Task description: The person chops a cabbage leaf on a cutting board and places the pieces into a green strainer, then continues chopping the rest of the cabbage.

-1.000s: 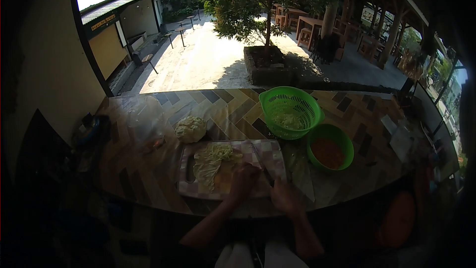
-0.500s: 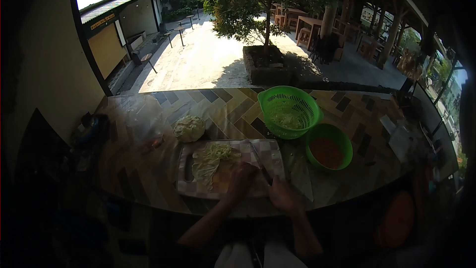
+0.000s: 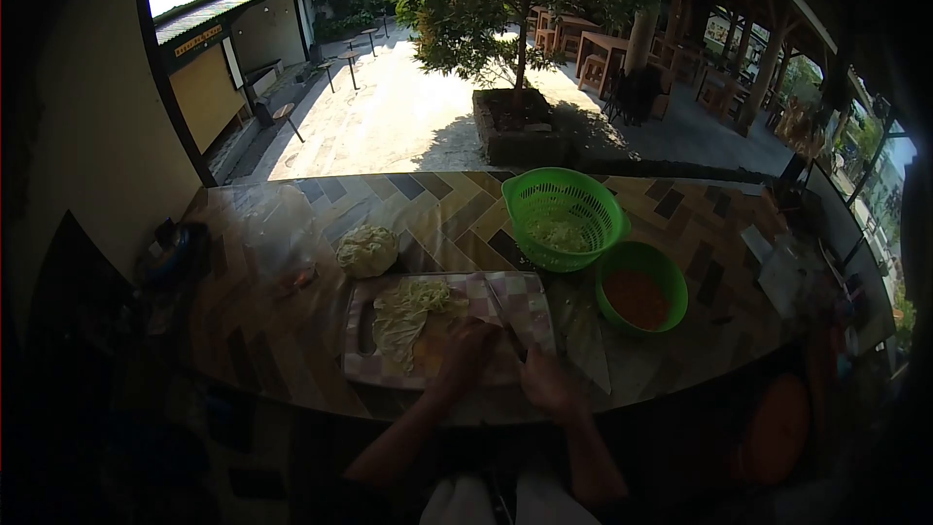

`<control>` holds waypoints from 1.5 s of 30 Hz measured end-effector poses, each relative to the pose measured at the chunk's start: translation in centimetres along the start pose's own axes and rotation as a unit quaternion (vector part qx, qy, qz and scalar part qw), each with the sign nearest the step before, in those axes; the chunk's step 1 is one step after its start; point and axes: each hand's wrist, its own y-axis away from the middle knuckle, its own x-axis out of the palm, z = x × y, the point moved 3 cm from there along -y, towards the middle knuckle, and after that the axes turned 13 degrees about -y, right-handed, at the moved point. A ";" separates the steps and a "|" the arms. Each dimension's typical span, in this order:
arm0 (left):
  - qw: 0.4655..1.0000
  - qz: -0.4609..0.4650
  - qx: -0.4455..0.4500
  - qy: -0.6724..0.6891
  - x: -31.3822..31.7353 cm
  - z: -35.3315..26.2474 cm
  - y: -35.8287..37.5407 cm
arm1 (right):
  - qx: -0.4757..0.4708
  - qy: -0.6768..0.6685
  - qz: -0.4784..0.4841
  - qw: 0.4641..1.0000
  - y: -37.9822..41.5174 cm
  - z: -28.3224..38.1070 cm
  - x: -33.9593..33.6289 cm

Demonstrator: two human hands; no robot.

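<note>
My right hand [image 3: 547,381] is closed around the handle of a knife [image 3: 505,319], whose blade points away from me over the cutting board [image 3: 530,297]. My left hand [image 3: 470,348] is curled on the board close beside the blade; whatever is under its fingers is hidden in shadow. Left of it, a pale cabbage leaf [image 3: 397,335] lies flat, with a small heap of shredded cabbage [image 3: 426,296] on its upper part. Just beyond the board's far left corner sits a cabbage head [image 3: 366,251].
A green colander [image 3: 614,224] holding pale shreds stands behind the board. Next to it is a green bowl [image 3: 677,303] with orange contents. A clear plastic bag [image 3: 282,228] lies on the left of the patterned table [image 3: 262,331]. Papers [image 3: 777,272] lie at the right.
The whole view has shifted very slightly. Both hands, the knife and the cabbage stay in nearly the same places.
</note>
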 end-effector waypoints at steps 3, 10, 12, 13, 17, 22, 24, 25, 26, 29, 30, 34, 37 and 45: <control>1.000 -0.028 -0.004 -0.003 0.6 0.6 0.1 | 0.064 0.050 -0.012 0.997 1.5 1.3 1.2; 0.996 0.009 -0.078 0.039 -0.1 0.6 -0.1 | -0.014 0.061 -0.024 0.998 -1.1 -0.2 1.7; 0.999 -0.003 -0.038 0.021 -0.4 0.6 0.1 | -0.018 0.051 0.013 0.998 -1.3 0.2 0.0; 0.999 0.003 -0.031 0.013 -0.3 0.6 0.1 | -0.016 0.045 0.017 0.999 -1.0 0.3 -0.4; 0.999 0.007 0.044 -0.031 0.2 0.9 0.6 | 0.011 0.040 0.004 0.999 0.4 0.6 0.4; 1.000 0.014 0.003 0.010 -0.6 0.2 0.5 | 0.051 0.064 -0.045 0.996 0.2 0.7 2.7; 1.000 0.024 -0.005 0.004 -1.0 0.0 0.4 | 0.003 0.082 -0.056 0.995 -0.6 0.5 2.7; 1.000 0.024 -0.002 -0.001 -0.6 0.3 0.5 | -0.015 0.079 -0.046 0.996 -0.8 0.6 2.2; 1.000 0.023 0.001 -0.008 -0.1 0.8 0.6 | -0.034 0.075 -0.035 0.996 -1.0 0.6 1.5; 0.999 0.026 -0.038 0.014 0.0 0.9 0.6 | -0.058 0.037 -0.011 0.998 -0.4 0.4 0.2; 0.997 0.028 -0.059 0.027 0.0 0.9 0.6 | -0.061 0.019 -0.004 0.998 0.1 0.5 0.0; 0.998 0.027 -0.055 0.031 0.4 1.3 0.8 | 0.043 0.040 -0.010 0.998 1.0 1.1 1.5; 0.998 0.031 -0.043 0.022 0.3 1.2 0.8 | 0.054 0.060 -0.032 0.996 0.4 1.1 2.4; 0.998 0.020 -0.054 0.013 0.9 1.7 1.0 | -0.032 0.004 0.002 0.999 -0.1 0.3 -0.2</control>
